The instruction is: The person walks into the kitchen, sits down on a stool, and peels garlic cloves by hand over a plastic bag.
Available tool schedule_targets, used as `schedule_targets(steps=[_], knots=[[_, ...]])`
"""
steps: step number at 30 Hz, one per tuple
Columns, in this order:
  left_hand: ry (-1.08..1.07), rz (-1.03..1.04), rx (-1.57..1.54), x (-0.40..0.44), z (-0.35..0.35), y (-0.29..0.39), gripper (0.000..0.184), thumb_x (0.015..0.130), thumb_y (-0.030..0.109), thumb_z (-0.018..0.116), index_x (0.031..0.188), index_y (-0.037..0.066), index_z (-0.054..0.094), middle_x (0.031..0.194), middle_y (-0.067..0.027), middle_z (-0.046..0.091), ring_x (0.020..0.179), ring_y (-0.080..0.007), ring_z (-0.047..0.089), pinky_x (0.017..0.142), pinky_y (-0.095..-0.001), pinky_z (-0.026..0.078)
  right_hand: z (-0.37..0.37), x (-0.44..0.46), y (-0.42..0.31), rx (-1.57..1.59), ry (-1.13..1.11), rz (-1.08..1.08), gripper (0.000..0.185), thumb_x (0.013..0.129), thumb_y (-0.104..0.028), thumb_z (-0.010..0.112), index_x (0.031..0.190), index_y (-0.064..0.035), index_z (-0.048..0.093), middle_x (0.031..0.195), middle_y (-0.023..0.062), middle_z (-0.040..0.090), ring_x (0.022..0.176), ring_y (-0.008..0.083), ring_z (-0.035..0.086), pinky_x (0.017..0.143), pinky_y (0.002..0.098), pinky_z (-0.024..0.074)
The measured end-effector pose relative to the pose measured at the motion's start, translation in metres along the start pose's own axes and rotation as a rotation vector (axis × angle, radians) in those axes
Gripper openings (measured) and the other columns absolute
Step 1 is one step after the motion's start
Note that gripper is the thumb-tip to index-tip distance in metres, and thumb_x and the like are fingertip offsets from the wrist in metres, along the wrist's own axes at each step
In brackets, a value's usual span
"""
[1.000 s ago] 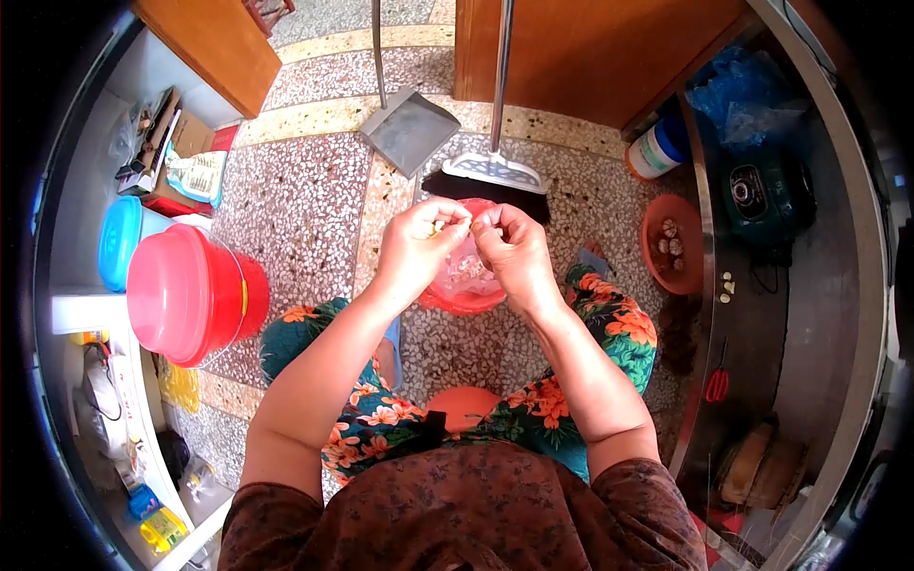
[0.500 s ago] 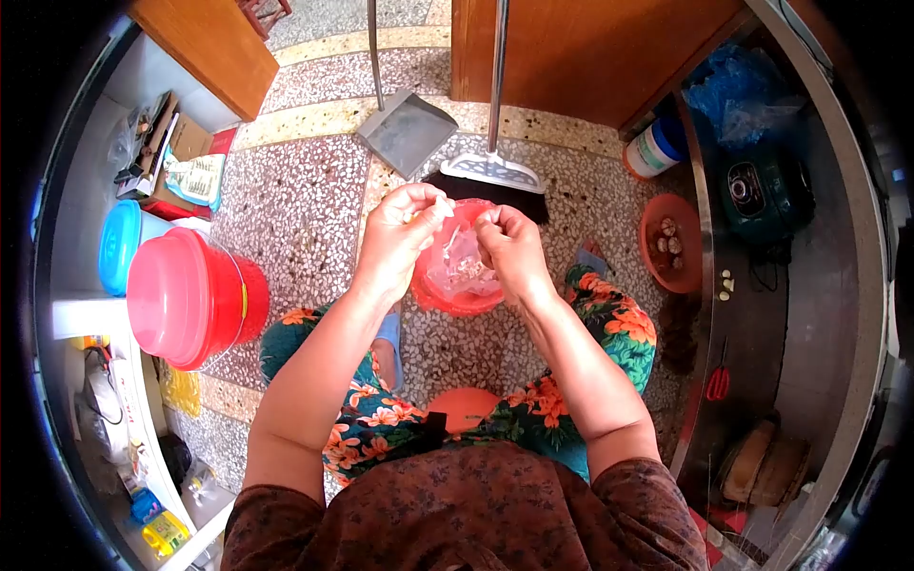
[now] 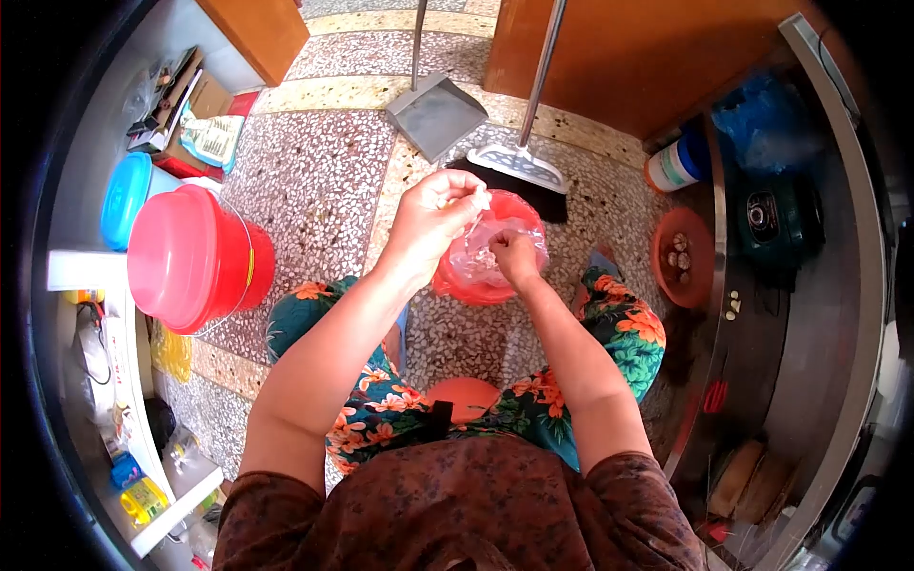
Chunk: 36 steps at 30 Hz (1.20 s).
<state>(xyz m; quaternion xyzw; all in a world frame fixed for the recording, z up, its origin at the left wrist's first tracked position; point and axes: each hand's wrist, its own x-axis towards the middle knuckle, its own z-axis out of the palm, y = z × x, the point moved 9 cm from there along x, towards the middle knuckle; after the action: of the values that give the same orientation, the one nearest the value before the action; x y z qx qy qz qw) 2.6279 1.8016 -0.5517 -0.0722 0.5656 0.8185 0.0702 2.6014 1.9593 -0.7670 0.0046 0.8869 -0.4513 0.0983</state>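
My left hand (image 3: pixel 440 217) is raised at the left rim of a red bin (image 3: pixel 476 293), pinching a small whitish garlic clove (image 3: pixel 484 199) between thumb and fingertips. Inside the bin hangs a clear plastic liner (image 3: pixel 464 259) with pale scraps in it. My right hand (image 3: pixel 515 259) reaches over the bin's opening with its fingers pressed together and pointing down. Whatever those fingertips may hold is too small to make out. On the right, an orange bowl (image 3: pixel 693 285) contains several garlic bulbs (image 3: pixel 679 257), and peeled cloves (image 3: pixel 732 305) lie on the dark shelf beside it.
Beyond the bin are a broom (image 3: pixel 519 167) and a grey dustpan (image 3: pixel 436 119). A lidded red bucket (image 3: pixel 205 257) and a blue-lidded container (image 3: pixel 129 205) stand on the left. Red-handled scissors (image 3: pixel 715 396) lie on the right shelf. My knees flank the bin.
My right hand has dropped away from the left hand, down into the bin's opening. My left hand stays raised with the clove. The whole view has shifted slightly.
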Motion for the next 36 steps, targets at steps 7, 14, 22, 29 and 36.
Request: schedule_targets(steps=[7, 14, 22, 29, 36], knots=[[-0.005, -0.013, -0.013, -0.003, -0.004, 0.004, 0.009, 0.088, 0.005, 0.06, 0.097, 0.004, 0.059, 0.088, -0.0017, 0.062, 0.072, -0.0027, 0.055, 0.056, -0.0146, 0.038, 0.009, 0.003, 0.007, -0.083, 0.019, -0.036, 0.011, 0.073, -0.011, 0.065, 0.079, -0.0015, 0.065, 0.068, 0.011, 0.064, 0.061, 0.0195, 0.062, 0.059, 0.0324, 0.0483], [-0.01, -0.032, -0.008, -0.004, -0.008, 0.003, 0.009, 0.089, 0.004, 0.058, 0.098, 0.004, 0.059, 0.09, -0.0025, 0.062, 0.078, -0.0048, 0.057, 0.061, -0.016, 0.042, 0.012, 0.003, 0.009, -0.088, 0.002, 0.0, 0.013, 0.072, -0.012, 0.066, 0.078, -0.0008, 0.061, 0.068, 0.0116, 0.063, 0.06, 0.0205, 0.061, 0.058, 0.0319, 0.049], [0.005, -0.063, 0.047, -0.004, -0.006, 0.0, 0.01, 0.09, 0.006, 0.058, 0.1, 0.005, 0.058, 0.09, -0.0014, 0.062, 0.076, -0.0031, 0.054, 0.058, -0.0156, 0.039, -0.003, 0.003, -0.013, -0.054, 0.048, -0.087, 0.011, 0.08, -0.011, 0.062, 0.079, -0.0003, 0.06, 0.065, 0.0078, 0.06, 0.059, 0.015, 0.058, 0.056, 0.0277, 0.0457], [-0.099, -0.067, -0.018, -0.008, 0.005, 0.001, 0.01, 0.088, 0.004, 0.058, 0.098, 0.004, 0.059, 0.091, 0.0003, 0.06, 0.075, -0.0028, 0.052, 0.063, -0.0167, 0.041, -0.076, -0.039, -0.155, 0.599, -0.142, -0.036, 0.011, 0.091, -0.01, 0.055, 0.086, -0.001, 0.058, 0.068, 0.0002, 0.056, 0.06, 0.0068, 0.05, 0.056, 0.0238, 0.0417], [-0.125, -0.028, 0.12, -0.008, 0.015, -0.002, 0.015, 0.089, 0.004, 0.057, 0.104, 0.005, 0.059, 0.089, 0.0011, 0.058, 0.073, -0.0018, 0.049, 0.057, -0.0151, 0.036, -0.112, -0.054, -0.185, 0.781, -0.162, -0.116, 0.01, 0.093, -0.016, 0.057, 0.087, -0.0071, 0.055, 0.071, -0.0043, 0.051, 0.06, 0.0035, 0.043, 0.054, 0.0189, 0.0362]])
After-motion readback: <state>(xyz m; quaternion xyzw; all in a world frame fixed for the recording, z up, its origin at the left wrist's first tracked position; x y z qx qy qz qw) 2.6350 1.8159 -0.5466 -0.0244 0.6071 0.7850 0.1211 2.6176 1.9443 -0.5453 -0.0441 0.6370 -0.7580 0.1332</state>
